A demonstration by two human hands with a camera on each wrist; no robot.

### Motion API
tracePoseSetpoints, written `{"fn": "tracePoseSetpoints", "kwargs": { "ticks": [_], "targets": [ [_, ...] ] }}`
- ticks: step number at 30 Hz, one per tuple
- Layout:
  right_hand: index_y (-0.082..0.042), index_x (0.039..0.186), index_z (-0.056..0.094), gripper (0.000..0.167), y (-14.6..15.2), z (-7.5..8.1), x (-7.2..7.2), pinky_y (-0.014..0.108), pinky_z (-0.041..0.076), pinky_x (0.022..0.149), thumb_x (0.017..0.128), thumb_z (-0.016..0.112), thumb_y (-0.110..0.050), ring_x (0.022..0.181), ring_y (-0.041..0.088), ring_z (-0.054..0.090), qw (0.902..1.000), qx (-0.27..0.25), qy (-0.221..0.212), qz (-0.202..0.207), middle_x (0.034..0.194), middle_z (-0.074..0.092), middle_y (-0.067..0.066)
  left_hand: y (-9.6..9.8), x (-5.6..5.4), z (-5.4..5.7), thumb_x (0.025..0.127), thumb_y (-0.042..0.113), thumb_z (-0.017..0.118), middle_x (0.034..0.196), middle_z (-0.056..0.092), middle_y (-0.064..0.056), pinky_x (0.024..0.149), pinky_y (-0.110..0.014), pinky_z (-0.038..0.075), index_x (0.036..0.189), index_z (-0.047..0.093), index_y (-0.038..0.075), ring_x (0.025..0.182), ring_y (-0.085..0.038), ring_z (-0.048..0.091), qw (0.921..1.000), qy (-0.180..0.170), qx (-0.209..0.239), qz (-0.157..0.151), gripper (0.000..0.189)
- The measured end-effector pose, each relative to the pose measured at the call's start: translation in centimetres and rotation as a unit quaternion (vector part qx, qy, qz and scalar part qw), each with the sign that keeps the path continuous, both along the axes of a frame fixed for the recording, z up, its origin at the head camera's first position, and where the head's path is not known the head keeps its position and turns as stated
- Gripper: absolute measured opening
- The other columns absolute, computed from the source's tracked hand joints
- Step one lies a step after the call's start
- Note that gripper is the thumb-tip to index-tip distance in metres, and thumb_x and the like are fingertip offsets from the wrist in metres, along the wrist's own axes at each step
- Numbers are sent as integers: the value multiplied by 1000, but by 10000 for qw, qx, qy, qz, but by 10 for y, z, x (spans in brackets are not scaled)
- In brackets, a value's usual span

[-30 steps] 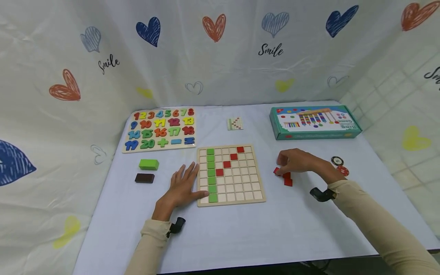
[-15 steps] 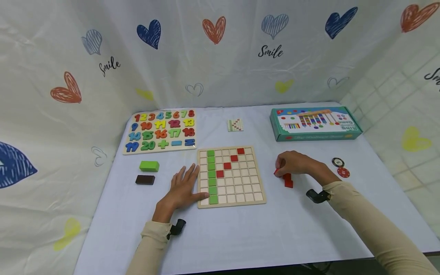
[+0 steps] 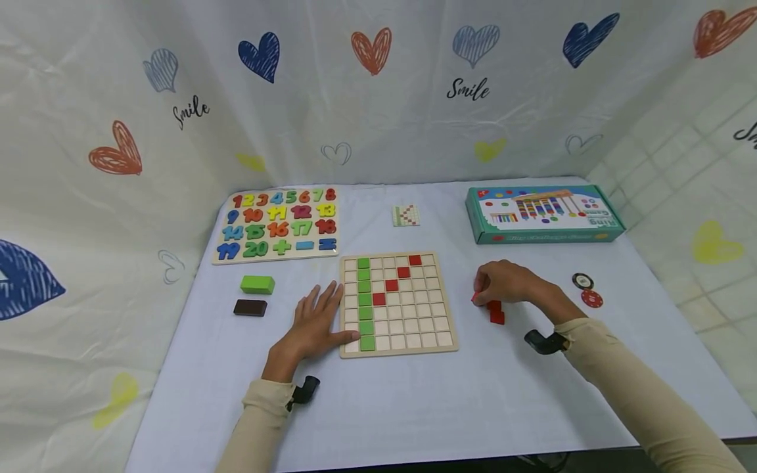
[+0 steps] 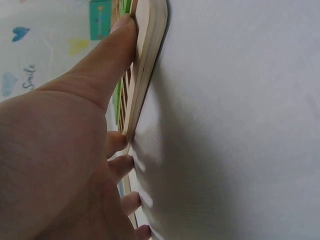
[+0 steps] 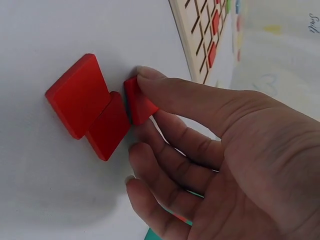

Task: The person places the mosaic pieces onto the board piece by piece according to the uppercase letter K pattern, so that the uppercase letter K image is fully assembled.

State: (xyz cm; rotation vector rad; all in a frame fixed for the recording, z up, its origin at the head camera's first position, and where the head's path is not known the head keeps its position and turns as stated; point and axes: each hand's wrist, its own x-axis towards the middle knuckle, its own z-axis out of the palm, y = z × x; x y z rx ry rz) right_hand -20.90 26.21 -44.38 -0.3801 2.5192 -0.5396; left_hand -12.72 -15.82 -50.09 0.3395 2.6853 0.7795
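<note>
A wooden grid board (image 3: 446, 346) lies mid-table, with a column of green tiles (image 3: 365, 287) and a diagonal of red tiles (image 3: 391, 285) among pale squares. My left hand (image 3: 310, 328) rests at its left edge, fingers spread and straight, thumb on the lower left corner. To the right of the board, my right hand (image 3: 505, 281) pinches a red square tile (image 5: 140, 102) between thumb and fingers, the tile tipped up in the right wrist view. Two more red tiles (image 5: 79, 97) lie flat on the cloth beside it, their edges meeting.
A number puzzle board (image 3: 278, 225) stands back left, with a green block (image 3: 257, 284) and a dark brown block (image 3: 250, 307) in front. A small pattern card (image 3: 405, 215) lies behind the grid. Right: a teal box (image 3: 547, 213), a black-and-white chip (image 3: 582, 281) and a red chip (image 3: 592, 299).
My right wrist has shifted slightly left while its fingers stay at the red tiles. The left hand and the board have not moved; the head view has shifted a little.
</note>
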Motion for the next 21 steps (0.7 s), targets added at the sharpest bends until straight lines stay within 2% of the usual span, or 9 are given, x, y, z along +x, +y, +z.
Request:
{"fn": "tracePoseSetpoints", "kwargs": {
  "ticks": [7, 12, 16, 21],
  "targets": [
    [-6, 101, 66, 25, 2, 1, 0, 31, 51, 66, 91, 85, -18, 79, 20, 62, 9990, -443, -88, 31, 90, 70, 6, -1, -2, -5, 90, 55, 80, 180, 7, -9, 129, -64, -4, 172, 12, 13, 164, -40, -5, 10000, -9, -56, -16, 114],
    [-5, 104, 65, 19, 3, 2, -2, 33, 53, 69, 94, 80, -11, 79, 20, 63, 9975, -685, -149, 20, 92, 69, 7, 1, -2, -4, 89, 55, 81, 180, 6, -8, 129, -64, -5, 172, 12, 14, 164, -40, -6, 10000, -64, -70, 28, 115],
    [-4, 104, 69, 15, -4, 4, -4, 33, 54, 70, 94, 78, -9, 81, 20, 62, 9966, -816, 94, 61, 92, 69, 6, 2, -1, -1, 89, 54, 82, 180, 8, -8, 129, -64, -3, 172, 14, 13, 164, -40, -4, 9999, -108, -107, 64, 115],
    [-7, 97, 76, 7, -24, 8, -7, 31, 51, 67, 92, 80, -9, 83, 20, 60, 9909, -1172, 576, 325, 86, 69, 3, 3, -1, 6, 90, 53, 81, 180, 8, -8, 129, -64, -1, 172, 14, 12, 165, -40, -4, 9998, -117, -178, 51, 113]
  ]
}}
